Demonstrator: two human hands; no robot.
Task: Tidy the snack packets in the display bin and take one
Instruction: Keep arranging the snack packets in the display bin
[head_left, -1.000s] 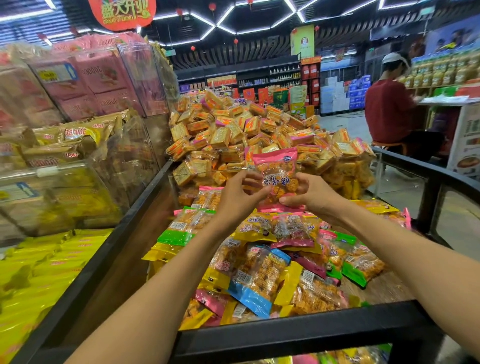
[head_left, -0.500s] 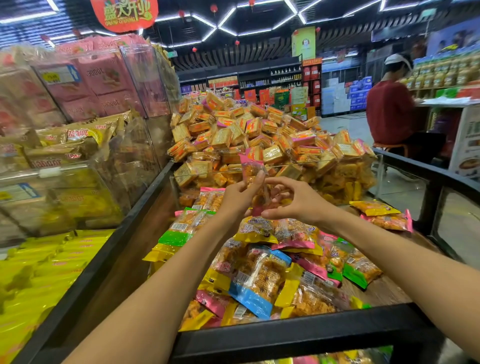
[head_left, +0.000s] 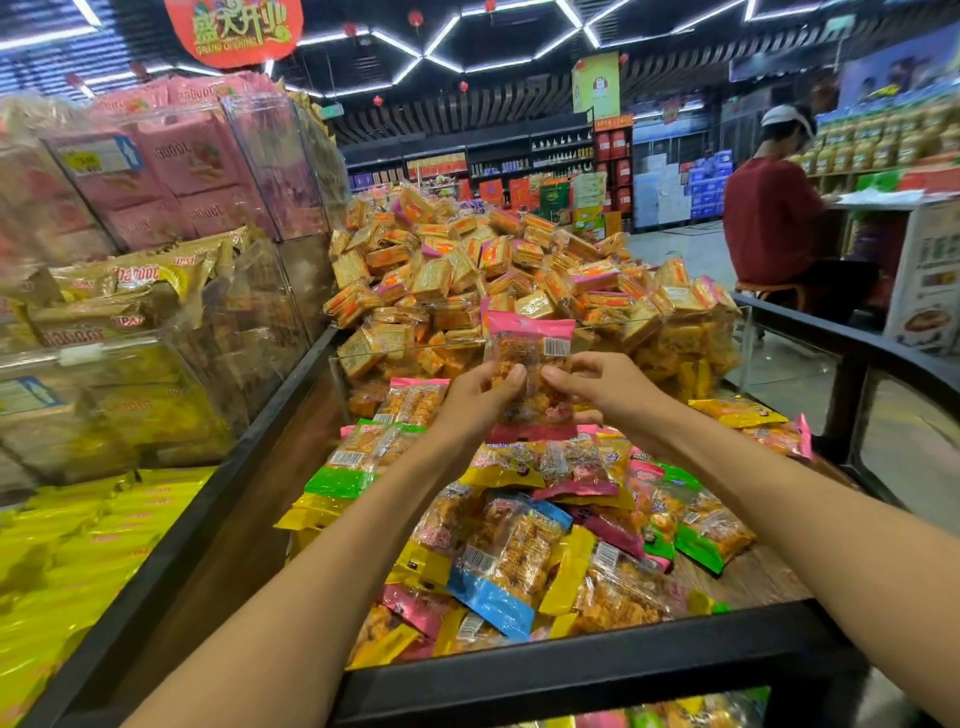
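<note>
A pink-topped clear snack packet stands upright above the display bin, its barcode side facing me. My left hand pinches its left side and my right hand pinches its right side. Both thumbs press on the packet's front. Below lies a loose heap of snack packets with pink, yellow, green and blue ends, inside the black-framed display bin. The lower part of the held packet is partly covered by my fingers.
Behind a clear divider rises a tall pile of yellow-orange packets. Clear boxes of pink and gold packs stand at left, above yellow packs. A person in a red top sits at the right.
The packet has been turned round between my hands: first its printed front faced me, then it was edge-on, now its barcode side shows. Both hands stayed at the same height.
</note>
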